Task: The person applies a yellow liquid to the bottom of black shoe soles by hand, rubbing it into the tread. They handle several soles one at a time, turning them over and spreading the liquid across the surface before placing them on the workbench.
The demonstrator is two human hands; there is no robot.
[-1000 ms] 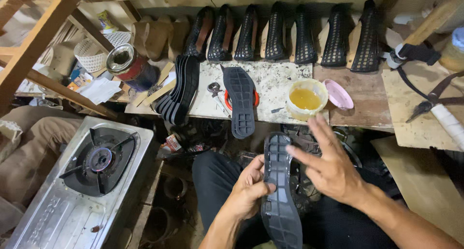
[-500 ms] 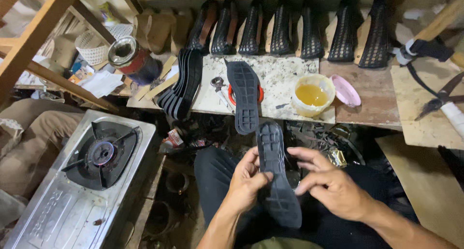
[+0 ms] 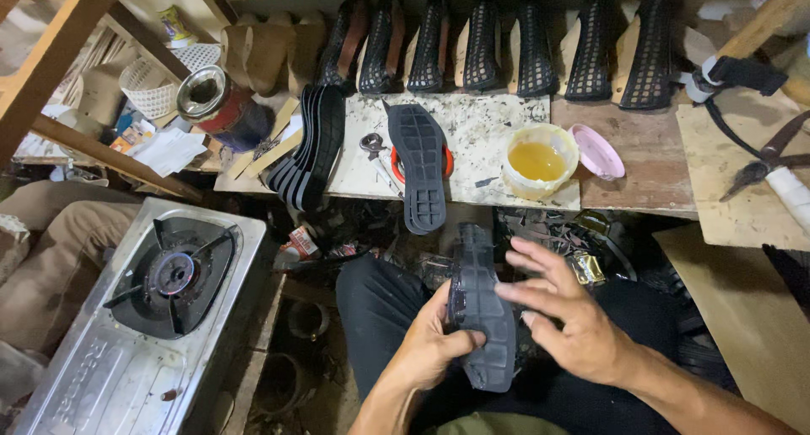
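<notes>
Left hand [image 3: 434, 346] has its fingers curled round the edge of a dark rubber shoe sole [image 3: 479, 304], thumb pressed on its face, holding it over the lap. Right hand [image 3: 574, 317] is spread open, fingertips [image 3: 506, 290] resting flat on the sole's right side, gripping nothing. Another sole [image 3: 420, 163] lies on the bench beyond, near a yellow glue tub [image 3: 540, 161]. Gas stove [image 3: 160, 304] sits off to the left.

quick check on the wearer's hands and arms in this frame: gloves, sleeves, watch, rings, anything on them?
Both hands are bare: no gloves on the left hand or the right hand. Both forearms are uncovered as far as the frame shows, with no sleeve cuffs in view. No watch, bracelet or ring is visible on either wrist or on the fingers that show. No tape or bandage either.
</notes>
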